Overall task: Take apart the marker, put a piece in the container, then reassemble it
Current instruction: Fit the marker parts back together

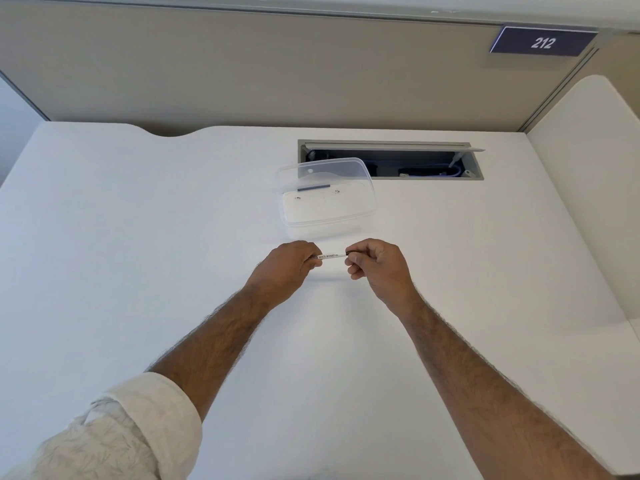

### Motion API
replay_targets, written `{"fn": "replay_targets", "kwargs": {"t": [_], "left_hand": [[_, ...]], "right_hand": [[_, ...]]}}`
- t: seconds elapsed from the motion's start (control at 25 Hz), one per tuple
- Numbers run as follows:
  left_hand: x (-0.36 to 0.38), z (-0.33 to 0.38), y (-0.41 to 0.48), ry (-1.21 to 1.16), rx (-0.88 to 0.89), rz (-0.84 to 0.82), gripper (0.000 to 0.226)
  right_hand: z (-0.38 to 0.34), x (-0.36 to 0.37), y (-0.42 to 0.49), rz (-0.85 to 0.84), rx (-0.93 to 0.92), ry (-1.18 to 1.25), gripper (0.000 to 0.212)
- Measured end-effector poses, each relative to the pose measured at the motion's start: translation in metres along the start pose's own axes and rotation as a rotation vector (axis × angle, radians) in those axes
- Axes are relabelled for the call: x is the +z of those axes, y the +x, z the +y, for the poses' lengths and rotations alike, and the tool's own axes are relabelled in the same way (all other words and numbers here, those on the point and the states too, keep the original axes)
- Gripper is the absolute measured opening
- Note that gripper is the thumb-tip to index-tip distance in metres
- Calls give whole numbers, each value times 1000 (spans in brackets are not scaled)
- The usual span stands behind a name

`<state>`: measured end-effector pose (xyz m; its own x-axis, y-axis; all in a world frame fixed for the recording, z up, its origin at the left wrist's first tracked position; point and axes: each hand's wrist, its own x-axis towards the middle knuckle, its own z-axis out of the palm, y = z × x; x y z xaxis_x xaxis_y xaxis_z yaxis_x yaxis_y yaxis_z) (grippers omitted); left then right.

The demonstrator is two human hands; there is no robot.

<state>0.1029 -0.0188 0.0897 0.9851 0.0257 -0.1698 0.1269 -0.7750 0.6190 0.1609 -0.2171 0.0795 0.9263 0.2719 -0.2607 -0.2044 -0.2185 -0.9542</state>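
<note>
A white whiteboard marker (329,256) lies level between both hands, just above the desk. My left hand (289,265) grips its left end, which is hidden in the fingers. My right hand (375,263) pinches the dark right end between thumb and fingers. Just behind the hands stands a clear plastic container (327,216) without a lid on top. A small dark bar-shaped piece (313,188) shows inside it near the back wall.
The white desk (138,237) spreads wide on both sides. Behind the container is an open cable tray (415,164) with wires in it. A beige partition (242,71) closes the back, and a white side panel (595,188) stands at the right.
</note>
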Motion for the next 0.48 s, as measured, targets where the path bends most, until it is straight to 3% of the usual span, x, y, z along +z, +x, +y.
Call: {"fn": "replay_targets", "kwargs": {"t": [0.48], "left_hand": [[-1,1,7,-20,0,-88,18]], "right_hand": [[7,-1,-3,-8,-45,-167,14]]}}
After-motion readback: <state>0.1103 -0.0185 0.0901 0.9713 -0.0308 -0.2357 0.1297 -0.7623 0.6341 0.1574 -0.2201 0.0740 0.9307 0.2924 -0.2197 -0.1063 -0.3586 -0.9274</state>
